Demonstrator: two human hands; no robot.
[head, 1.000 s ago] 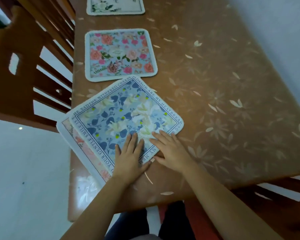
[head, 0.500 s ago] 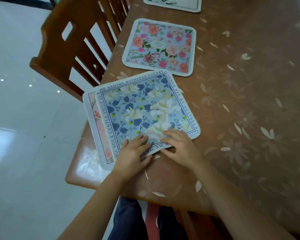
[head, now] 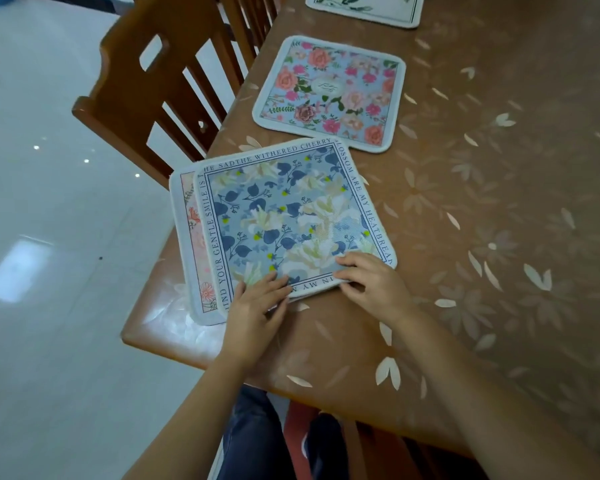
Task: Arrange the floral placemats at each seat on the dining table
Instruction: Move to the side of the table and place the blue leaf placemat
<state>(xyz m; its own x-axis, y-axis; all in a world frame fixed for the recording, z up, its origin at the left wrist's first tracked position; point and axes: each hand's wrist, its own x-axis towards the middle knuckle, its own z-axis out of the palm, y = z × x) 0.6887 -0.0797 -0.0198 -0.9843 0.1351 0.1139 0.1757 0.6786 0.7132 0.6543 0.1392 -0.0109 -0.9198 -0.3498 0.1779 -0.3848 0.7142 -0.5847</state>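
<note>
A blue floral placemat (head: 284,216) with lettering round its border lies on top of a pink-edged placemat (head: 189,237) at the table's near left corner. My left hand (head: 253,313) rests flat on its near edge. My right hand (head: 371,282) pinches the near right edge, fingers on top and thumb under the rim. Beyond it lies a rose-patterned placemat (head: 329,93), and a white placemat (head: 368,8) lies farther back, partly cut off by the frame.
The table (head: 499,220) wears a brown cover with pale petal prints. A wooden slatted chair (head: 160,84) stands at the left side beside the rose placemat. White tiled floor lies to the left. My knees show under the table's near edge.
The view has swung left and closer. The stacked placemats have turned a little clockwise. My right hand has curled onto the blue placemat's near right edge, and my left hand has slid to its near edge.
</note>
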